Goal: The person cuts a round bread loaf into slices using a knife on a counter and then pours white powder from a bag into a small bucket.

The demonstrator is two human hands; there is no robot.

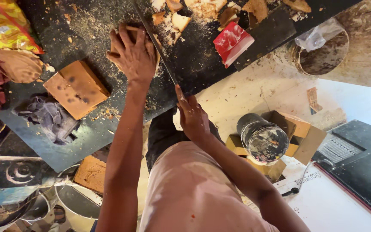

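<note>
My left hand (135, 53) presses flat on a small brown wooden piece (130, 29) lying on a dark worktop (86, 17) strewn with sawdust. My right hand (192, 117) sits at the worktop's near edge, closed on the handle end of a long thin saw blade (159, 47). The blade runs diagonally up past the right side of my left hand and the wooden piece. The handle itself is hidden inside my fist. A larger orange-brown wooden block (76, 88) lies left of my left hand.
Wooden offcuts (202, 10) and a red-and-white packet (232, 43) lie beyond the blade. A grey cloth (50, 116) and a colourful bag (5, 25) are at left. Below stand a round tin (265, 139) on cardboard boxes (301, 133), a bucket (323, 56), and metal bowls (76, 206).
</note>
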